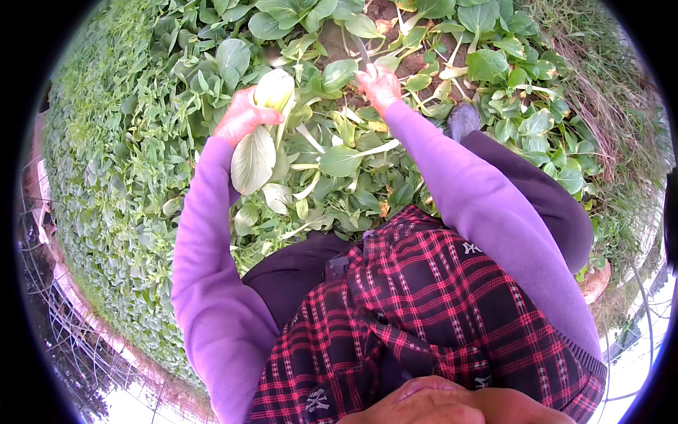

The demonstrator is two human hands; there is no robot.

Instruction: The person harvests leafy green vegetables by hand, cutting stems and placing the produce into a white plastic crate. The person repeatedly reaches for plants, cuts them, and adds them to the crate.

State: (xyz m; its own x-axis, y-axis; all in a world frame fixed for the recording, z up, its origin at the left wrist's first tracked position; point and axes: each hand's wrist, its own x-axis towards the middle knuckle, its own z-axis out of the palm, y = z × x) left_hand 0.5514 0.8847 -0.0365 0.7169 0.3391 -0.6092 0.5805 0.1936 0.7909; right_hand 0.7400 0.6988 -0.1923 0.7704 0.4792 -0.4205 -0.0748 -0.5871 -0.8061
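Note:
In my left hand (246, 116) is a pale green head of bok choy (275, 89), its base turned up and its leaves hanging down below the wrist. My right hand (380, 87), to the right of it, grips a knife (362, 52) with a dark blade that points up and left over the soil. Only part of the blade shows, and my fingers cover the handle. Between and below my hands, cut leaves with white stalks (340, 160) lie loose on the ground. Growing bok choy (270, 21) stands just above my left hand.
Dense leafy plants (122, 185) fill the left side. More bok choy (535, 127) grows at the right, beside my dark shoe (463, 121). Dry grass (598, 106) edges the bed at the far right. Bare soil (333, 45) shows between plants near the knife.

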